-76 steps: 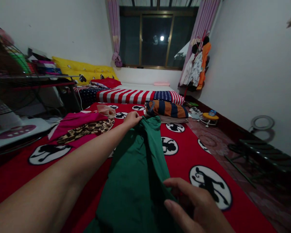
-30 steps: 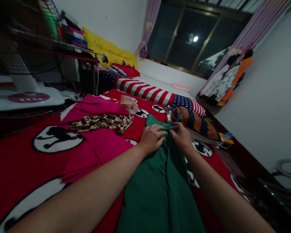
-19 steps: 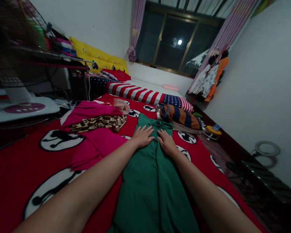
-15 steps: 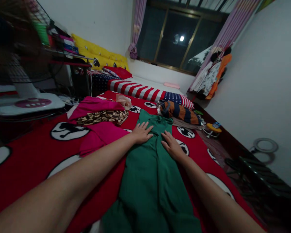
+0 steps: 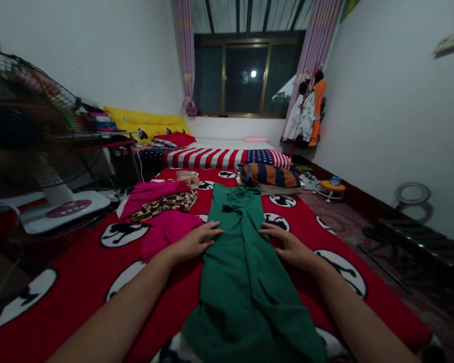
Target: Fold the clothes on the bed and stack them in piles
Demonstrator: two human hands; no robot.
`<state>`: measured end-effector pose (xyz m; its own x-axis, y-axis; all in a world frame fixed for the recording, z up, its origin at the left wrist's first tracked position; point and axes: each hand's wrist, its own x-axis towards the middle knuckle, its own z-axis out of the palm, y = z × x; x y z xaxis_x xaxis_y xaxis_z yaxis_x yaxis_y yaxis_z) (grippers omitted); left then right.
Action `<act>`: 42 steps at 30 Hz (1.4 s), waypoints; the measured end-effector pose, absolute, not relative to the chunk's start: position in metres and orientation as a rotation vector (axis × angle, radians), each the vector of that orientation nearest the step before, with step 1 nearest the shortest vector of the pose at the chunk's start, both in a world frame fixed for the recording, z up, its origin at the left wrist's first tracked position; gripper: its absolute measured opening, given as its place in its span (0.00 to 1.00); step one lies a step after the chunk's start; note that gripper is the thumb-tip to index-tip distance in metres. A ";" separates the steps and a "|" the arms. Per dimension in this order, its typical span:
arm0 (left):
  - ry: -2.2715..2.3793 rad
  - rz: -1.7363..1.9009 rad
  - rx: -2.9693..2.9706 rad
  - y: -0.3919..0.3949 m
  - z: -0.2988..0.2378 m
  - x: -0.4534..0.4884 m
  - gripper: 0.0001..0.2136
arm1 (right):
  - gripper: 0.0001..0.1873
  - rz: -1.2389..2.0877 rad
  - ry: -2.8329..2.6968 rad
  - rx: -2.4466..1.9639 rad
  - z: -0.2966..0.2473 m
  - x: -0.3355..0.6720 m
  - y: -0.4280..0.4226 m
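Left fingers (image 5: 209,232), right fingers (image 5: 275,233) moved apart, slightly spread, touching green garment (image 5: 242,272)

A red blanket (image 5: 79,282) printed with white ovals (image 5: 282,200), each bearing a black figure, spreads from the near edge toward the far end. A green garment (image 5: 234,262) lies lengthwise along its middle, rumpled at the near end. A magenta cloth (image 5: 170,227) lies in loose folds at the left, and a folded clothes pile (image 5: 270,175) rests at the far right.
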<state>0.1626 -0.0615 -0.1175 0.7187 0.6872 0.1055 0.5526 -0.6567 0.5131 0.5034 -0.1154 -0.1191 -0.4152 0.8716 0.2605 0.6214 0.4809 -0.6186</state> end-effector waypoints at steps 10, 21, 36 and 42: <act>0.731 -0.123 2.481 -0.101 -0.067 0.152 0.40 | 0.29 0.698 -2.435 -1.198 -0.094 0.487 -0.153; 0.307 -0.014 2.244 -0.143 -0.048 0.173 0.29 | 0.11 0.900 -2.413 -1.030 -0.063 0.467 -0.188; 0.746 0.787 1.036 -0.057 -0.096 0.196 0.24 | 0.20 1.422 -1.212 -1.255 -0.106 0.462 -0.091; 0.795 0.779 1.092 -0.070 -0.106 0.196 0.28 | 0.22 1.347 -1.164 -1.304 -0.108 0.458 -0.103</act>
